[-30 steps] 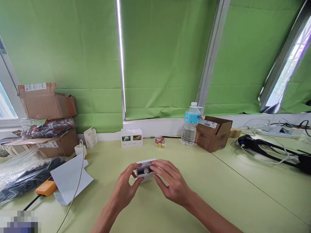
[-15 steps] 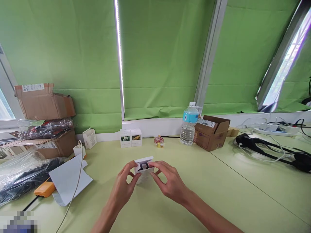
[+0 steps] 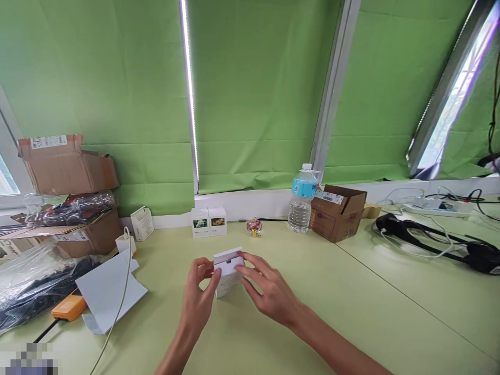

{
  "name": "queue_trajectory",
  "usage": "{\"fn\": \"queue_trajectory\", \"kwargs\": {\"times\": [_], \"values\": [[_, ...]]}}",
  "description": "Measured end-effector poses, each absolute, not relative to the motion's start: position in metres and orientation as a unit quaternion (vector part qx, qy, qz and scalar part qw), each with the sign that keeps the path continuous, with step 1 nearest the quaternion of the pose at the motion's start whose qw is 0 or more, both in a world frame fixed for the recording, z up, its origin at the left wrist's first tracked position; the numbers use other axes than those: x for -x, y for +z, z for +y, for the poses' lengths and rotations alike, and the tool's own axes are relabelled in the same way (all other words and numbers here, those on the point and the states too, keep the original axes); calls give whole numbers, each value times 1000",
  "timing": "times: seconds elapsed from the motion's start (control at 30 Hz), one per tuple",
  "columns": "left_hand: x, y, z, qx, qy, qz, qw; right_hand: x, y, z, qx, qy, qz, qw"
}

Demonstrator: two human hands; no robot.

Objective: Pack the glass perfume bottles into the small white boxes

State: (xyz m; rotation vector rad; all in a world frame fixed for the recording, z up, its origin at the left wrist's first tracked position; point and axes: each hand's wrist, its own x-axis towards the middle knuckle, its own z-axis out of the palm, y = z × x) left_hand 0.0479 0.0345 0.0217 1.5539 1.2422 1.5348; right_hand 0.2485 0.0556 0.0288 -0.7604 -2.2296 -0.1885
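A small white carton (image 3: 228,284) stands on the table between my two hands, its top lid tilted up at the back. White flaps now cover most of the opening, leaving a small dark notch. My left hand (image 3: 200,291) grips the carton's left side, thumb on the near upper corner and the other fingers behind. On the right, my right hand (image 3: 273,294) has its fingertips against the lid's edge and the top right flap, with the thumb by the side. What lies inside the carton is hidden.
Behind stand two white cartons with flower pictures (image 3: 209,223), a pink and gold ornament (image 3: 254,227), a water bottle (image 3: 300,208) and a brown box (image 3: 336,216). Boxes and plastic bags (image 3: 35,281) crowd the left, beside white sheets (image 3: 109,294). Black headset-like gear (image 3: 425,237) lies right.
The dark opening with a round, clear-looking piece has been covered by the carton's white flaps. My right fingers moved from the opening's right edge to the lid and flap.
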Motion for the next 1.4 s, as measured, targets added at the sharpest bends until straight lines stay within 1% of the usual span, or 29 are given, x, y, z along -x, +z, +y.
{"fn": "queue_trajectory", "kwargs": {"times": [0.1, 0.23, 0.37, 0.43, 0.53, 0.67, 0.73, 0.8, 0.93, 1.0, 1.07, 1.2, 1.4], "values": [[-51, 21, 33, -583, 585, 480, 295, -249, 29, 57, 292, -60, -876, 378], [-52, 15, 32, -603, 580, 497, 228, -249, 28, 58, 300, -64, -876, 372], [-47, 5, 36, -681, 523, 495, 129, -246, 25, 57, 350, -48, -863, 362], [-42, 0, 40, -709, 499, 487, 106, -247, 25, 57, 357, -44, -866, 348], [-35, -2, 46, -708, 499, 484, 127, -248, 27, 59, 338, -24, -873, 350], [-30, 2, 48, -700, 510, 463, 189, -250, 31, 58, 351, 61, -819, 450], [-28, 5, 46, -698, 511, 452, 216, -249, 33, 56, 368, 96, -789, 482], [-28, 9, 43, -697, 509, 442, 243, -250, 35, 55, 383, 127, -782, 474], [-29, 17, 39, -707, 497, 421, 276, -249, 37, 53, 387, 198, -795, 423], [-31, 19, 37, -707, 494, 417, 285, -248, 38, 52, 385, 221, -790, 424], [-34, 19, 36, -695, 505, 417, 296, -247, 38, 52, 382, 221, -781, 443], [-37, 15, 35, -667, 538, 419, 299, -246, 36, 56, 351, 174, -794, 465], [-36, 18, 34, -699, 515, 437, 234, -248, 32, 59, 327, 128, -810, 469]]}}
